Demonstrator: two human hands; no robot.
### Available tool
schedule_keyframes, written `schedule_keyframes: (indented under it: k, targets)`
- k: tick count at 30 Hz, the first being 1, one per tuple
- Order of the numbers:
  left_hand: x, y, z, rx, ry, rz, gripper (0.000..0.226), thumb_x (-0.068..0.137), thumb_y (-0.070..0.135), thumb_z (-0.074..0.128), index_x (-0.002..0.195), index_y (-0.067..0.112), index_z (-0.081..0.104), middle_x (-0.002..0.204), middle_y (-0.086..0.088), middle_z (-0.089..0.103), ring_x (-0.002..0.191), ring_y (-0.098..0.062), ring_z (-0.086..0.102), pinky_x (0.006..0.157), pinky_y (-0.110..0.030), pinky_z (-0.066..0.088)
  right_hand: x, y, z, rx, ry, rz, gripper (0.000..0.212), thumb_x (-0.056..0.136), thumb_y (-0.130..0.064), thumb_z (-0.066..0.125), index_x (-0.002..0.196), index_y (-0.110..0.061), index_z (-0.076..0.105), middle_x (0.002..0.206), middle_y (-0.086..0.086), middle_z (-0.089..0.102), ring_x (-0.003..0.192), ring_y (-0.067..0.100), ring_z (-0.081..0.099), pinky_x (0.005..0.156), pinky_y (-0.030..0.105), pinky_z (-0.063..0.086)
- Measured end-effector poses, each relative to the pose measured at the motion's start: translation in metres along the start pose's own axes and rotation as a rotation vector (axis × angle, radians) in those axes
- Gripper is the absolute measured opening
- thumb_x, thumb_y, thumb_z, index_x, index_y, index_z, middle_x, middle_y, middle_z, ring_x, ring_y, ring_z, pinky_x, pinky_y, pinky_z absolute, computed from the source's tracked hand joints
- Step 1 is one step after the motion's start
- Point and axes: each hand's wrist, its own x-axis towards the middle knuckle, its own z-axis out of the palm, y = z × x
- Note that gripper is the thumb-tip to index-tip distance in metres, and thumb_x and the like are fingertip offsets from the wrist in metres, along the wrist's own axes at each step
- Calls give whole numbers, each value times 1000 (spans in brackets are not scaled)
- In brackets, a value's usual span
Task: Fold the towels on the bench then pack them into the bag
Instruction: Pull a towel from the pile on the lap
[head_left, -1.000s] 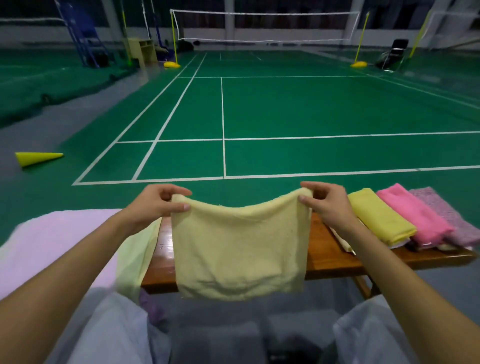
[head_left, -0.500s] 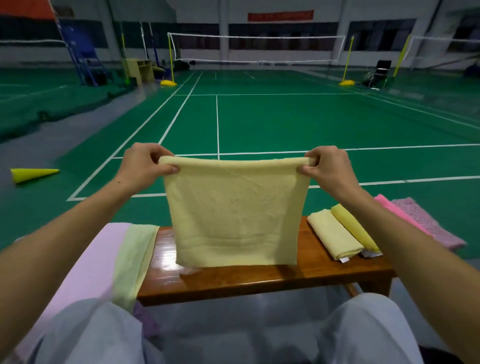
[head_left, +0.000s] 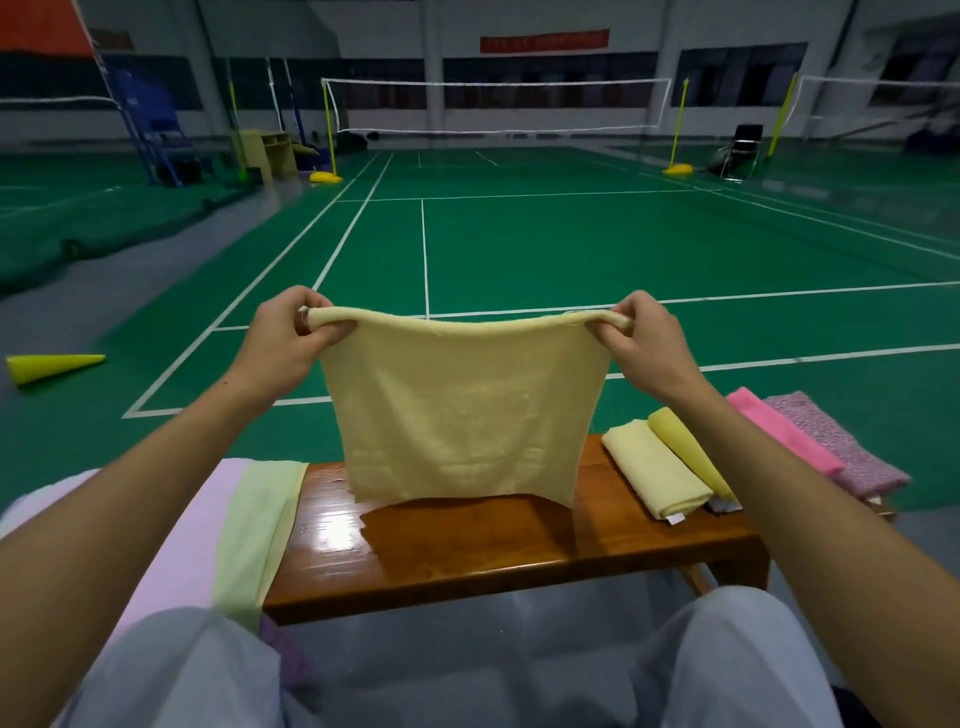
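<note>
While we are sitting before the wooden bench (head_left: 519, 551), we are holding the pale yellow towel (head_left: 462, 410) upright above its middle, with the lower hem hanging just at the bench surface; whether it is touching the wood we cannot tell. Our left hand (head_left: 283, 345) is pinching the top left corner, fingers curled over the rolled upper edge. Our right hand (head_left: 644, 343) is pinching the top right corner in the same manner. The top edge is sagging slightly between the two grips.

We are judging the towel to be light, soft and limp: it is draping straight down under its own weight and is showing no stiffness. The terry surface is probably offering good friction, so a light pinch should be enough. It is not fragile. We are recommending holds at the corners or along a hem, since a grip at mid-panel will bunch the cloth and spoil the fold line.

To the left, a pink towel (head_left: 171, 540) and a light green towel (head_left: 260, 530) are lying draped over the bench end, unfolded. To the right, four folded towels are lying side by side: a cream folded towel (head_left: 654, 478), a yellow folded towel (head_left: 685, 452), a pink folded towel (head_left: 779, 431) and a mauve speckled towel (head_left: 836, 441). No bag is appearing in view.
</note>
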Motion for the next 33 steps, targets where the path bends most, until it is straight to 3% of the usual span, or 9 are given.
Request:
schedule_keyframes:
  k: [4, 7, 10, 15, 20, 23, 25, 28, 33]
  targets:
    - [-15, 8, -5, -189, 9, -46, 23, 91, 18, 79, 102, 5, 64, 70, 8, 70, 63, -6, 60, 64, -29, 51, -13, 1, -4, 299, 64, 94, 23, 92, -29, 78, 98, -9, 68, 88, 3, 68, 80, 17, 64, 77, 51, 61]
    - [-31, 20, -17, -273, 17, -40, 18, 87, 15, 80, 97, 12, 66, 69, 11, 73, 62, -1, 63, 61, -16, 53, -26, -6, -17, 493, 45, 98, 29, 93, -26, 79, 96, 1, 68, 84, 19, 70, 74, 19, 63, 68, 46, 57]
    - [-43, 32, -32, -377, 14, -34, 19, 81, 17, 81, 96, 12, 69, 75, 6, 76, 67, -5, 67, 65, -17, 57, -37, -17, -31, 595, 39, 49, 32, 94, -23, 78, 98, 6, 67, 89, 31, 69, 75, 23, 64, 62, 39, 53]
    - [-43, 33, -44, -425, 26, -48, 9, 84, 16, 81, 91, 15, 75, 80, 2, 76, 70, -11, 68, 64, -21, 58, -33, -19, -31, 681, 44, 67, 18, 92, -27, 80, 93, -10, 73, 83, 9, 75, 74, 18, 69, 61, 36, 56]
    - [-28, -22, -12, -327, -76, -267, 13, 88, 14, 79, 96, 9, 70, 80, 0, 76, 67, -9, 68, 58, -21, 59, -13, 17, 28, 542, -59, 189, 29, 91, -32, 81, 95, -4, 72, 82, 2, 74, 69, 11, 65, 58, 33, 54]
    - [-25, -84, 25, -210, -128, -407, 13, 90, 12, 79, 96, 5, 69, 73, -2, 73, 68, -15, 67, 59, -29, 62, -5, 55, 87, 384, -173, 271, 30, 92, -35, 77, 88, -5, 71, 82, 10, 75, 70, 26, 69, 60, 40, 55]
    - [-23, -126, 53, -125, -107, -464, 13, 91, 10, 78, 97, 3, 69, 72, -5, 70, 66, -19, 65, 55, -33, 59, -1, 78, 129, 277, -237, 288, 30, 93, -35, 71, 79, -9, 68, 75, 11, 72, 68, 34, 66, 59, 35, 50]
    - [-15, -182, 89, -25, -74, -524, 12, 89, 12, 81, 93, 7, 71, 82, -11, 73, 75, -29, 68, 63, -34, 56, 4, 103, 182, 191, -289, 337, 29, 99, -20, 65, 72, -13, 58, 68, 0, 59, 65, 19, 54, 52, 23, 38]
    - [4, -245, 120, 109, -85, -622, 17, 85, 27, 86, 84, 21, 70, 89, -5, 75, 91, -33, 72, 80, -47, 59, 21, 135, 235, -47, -364, 345, 25, 102, -31, 59, 82, -17, 61, 82, 0, 65, 82, 25, 60, 68, 35, 40]
